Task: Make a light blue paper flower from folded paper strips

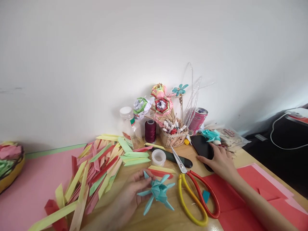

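The table is pale wood, pushed up against a plain white wall, and it is full of stuff. The left hand pinches one petal of a blue flower between thumb and fingers. The flower is at the front, just left of the scissors, which lie with their blades a little apart. The right hand is on the phone, its thumb spread away from the other fingers; whether it grips, one cannot tell.

A big messy heap of strips lies on the left, partly on pink paper. Red paper lies on the right, under the right arm. Along the wall stand a jar, thread, a basket with tall flowers and a pink can. Past the table's right edge it is dark, with a white cord.
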### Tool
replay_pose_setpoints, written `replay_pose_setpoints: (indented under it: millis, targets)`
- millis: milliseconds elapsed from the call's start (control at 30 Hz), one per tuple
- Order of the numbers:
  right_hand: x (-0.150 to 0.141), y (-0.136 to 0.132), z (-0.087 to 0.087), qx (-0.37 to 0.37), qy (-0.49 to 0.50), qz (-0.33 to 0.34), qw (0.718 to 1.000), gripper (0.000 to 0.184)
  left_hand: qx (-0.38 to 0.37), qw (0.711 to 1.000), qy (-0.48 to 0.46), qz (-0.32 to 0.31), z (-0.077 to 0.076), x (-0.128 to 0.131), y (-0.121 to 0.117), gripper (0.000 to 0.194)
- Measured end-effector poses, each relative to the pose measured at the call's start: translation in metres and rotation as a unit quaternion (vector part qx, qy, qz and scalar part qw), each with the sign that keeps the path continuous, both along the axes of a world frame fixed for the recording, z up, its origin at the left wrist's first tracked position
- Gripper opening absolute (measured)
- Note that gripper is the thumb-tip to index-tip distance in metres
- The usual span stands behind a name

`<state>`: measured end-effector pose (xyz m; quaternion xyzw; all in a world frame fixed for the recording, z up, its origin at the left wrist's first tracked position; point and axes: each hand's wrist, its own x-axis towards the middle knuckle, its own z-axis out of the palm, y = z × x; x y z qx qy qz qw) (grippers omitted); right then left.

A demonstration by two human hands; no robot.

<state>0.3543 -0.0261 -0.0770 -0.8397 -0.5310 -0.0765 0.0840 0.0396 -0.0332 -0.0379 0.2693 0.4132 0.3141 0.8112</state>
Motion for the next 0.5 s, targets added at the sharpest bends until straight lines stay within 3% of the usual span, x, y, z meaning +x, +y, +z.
replay_pose_setpoints:
  millis: [500]
  targets:
    - [-0.0063, -0.0012, 0.0027, 0.002, 0.085, -0.018, 0.996, 0.077, -0.017, 1.0, -0.01, 0.016, -0.0048, 0.0005, -0.0008, 0.019]
